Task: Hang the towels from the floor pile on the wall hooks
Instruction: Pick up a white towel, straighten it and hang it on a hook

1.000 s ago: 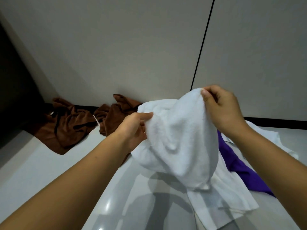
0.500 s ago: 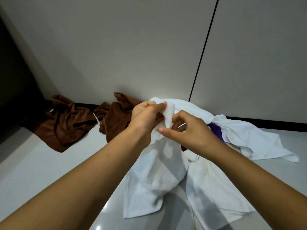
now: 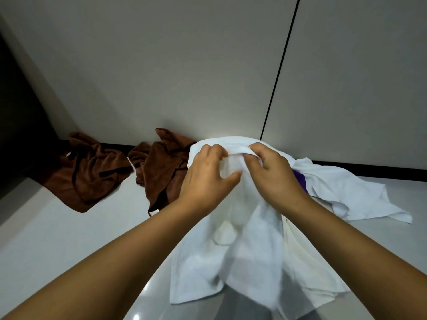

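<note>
White towel (image 3: 249,239) pinched by both hands' fingers (image 3: 217,151); brown towels (image 3: 159,172) beside, seemingly purple cloth (image 3: 300,181) behind.

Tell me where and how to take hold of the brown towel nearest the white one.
Take the brown towel at its raised peak against the wall, coming from above and the left. That ridge stands up off the floor, so fingers can probably pinch it, while its right edge is tucked behind the white towel that the left hand and right hand grip.
</note>
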